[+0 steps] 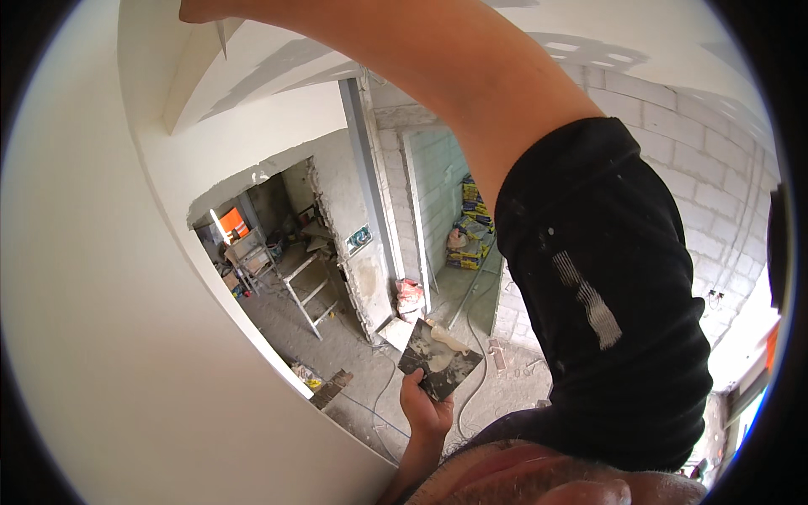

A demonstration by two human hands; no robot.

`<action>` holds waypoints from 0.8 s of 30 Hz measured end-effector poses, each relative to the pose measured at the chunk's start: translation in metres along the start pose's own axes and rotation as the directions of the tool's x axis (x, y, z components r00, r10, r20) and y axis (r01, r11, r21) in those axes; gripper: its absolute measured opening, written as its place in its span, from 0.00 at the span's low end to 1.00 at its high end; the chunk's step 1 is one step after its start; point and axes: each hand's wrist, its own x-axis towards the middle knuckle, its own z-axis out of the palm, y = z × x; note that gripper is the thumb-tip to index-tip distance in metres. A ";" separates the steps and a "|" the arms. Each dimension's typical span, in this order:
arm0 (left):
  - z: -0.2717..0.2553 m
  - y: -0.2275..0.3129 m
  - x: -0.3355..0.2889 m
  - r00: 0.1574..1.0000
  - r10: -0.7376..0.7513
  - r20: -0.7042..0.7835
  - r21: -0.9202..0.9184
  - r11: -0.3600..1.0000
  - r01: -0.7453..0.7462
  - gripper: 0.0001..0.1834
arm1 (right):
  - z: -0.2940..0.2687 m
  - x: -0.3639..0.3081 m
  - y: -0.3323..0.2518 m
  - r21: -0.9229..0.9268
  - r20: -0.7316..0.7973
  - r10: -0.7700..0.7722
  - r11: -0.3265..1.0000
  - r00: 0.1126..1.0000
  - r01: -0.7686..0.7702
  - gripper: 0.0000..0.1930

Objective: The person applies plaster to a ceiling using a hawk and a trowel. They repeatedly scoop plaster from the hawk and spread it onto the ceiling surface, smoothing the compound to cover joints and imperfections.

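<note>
My left hand [427, 410] grips a dark square plaster board [439, 380] from below, its thumb on the near edge. Pale wet filler [443, 341] lies on the board, thickest along its far side, with smears elsewhere. My right arm, in a black sleeve, reaches across the top of the view to the upper left. The right hand [200, 10] is cut off by the upper edge, close to the pale wall and ceiling edge. Beneath it a thin, pointed blade [221, 39] sticks down, seen edge-on; its handle is hidden.
A smooth pale wall [101, 295] fills the left side. Grey filler bands [278, 71] mark the ceiling. Below are a rough wall opening, a metal ladder frame [307, 295], stacked yellow bags [475, 231], a reddish sack [410, 296] and cables [477, 383] across the dusty floor.
</note>
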 end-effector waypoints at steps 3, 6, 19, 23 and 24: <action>0.011 -0.001 0.000 1.000 -0.025 0.017 0.045 0.999 0.024 0.18 | -0.004 0.017 0.022 -0.145 0.361 0.258 0.965 0.896 -0.219 0.16; 0.009 -0.002 -0.001 1.000 -0.004 0.009 0.031 1.000 0.004 0.18 | -0.001 0.027 0.016 -0.081 0.210 0.173 0.984 0.962 -0.159 0.16; 0.012 -0.002 -0.003 1.000 0.004 -0.004 0.009 1.000 -0.004 0.17 | 0.005 0.005 0.018 -0.077 0.125 0.132 0.989 0.983 -0.124 0.15; 0.012 -0.002 -0.002 1.000 -0.006 0.004 -0.004 1.000 0.006 0.17 | 0.008 -0.004 0.023 -0.076 0.116 0.131 0.989 0.984 -0.123 0.15; 0.010 -0.002 0.000 1.000 -0.007 0.006 0.000 1.000 0.007 0.17 | 0.006 -0.005 0.023 -0.080 0.115 0.128 0.990 0.985 -0.119 0.15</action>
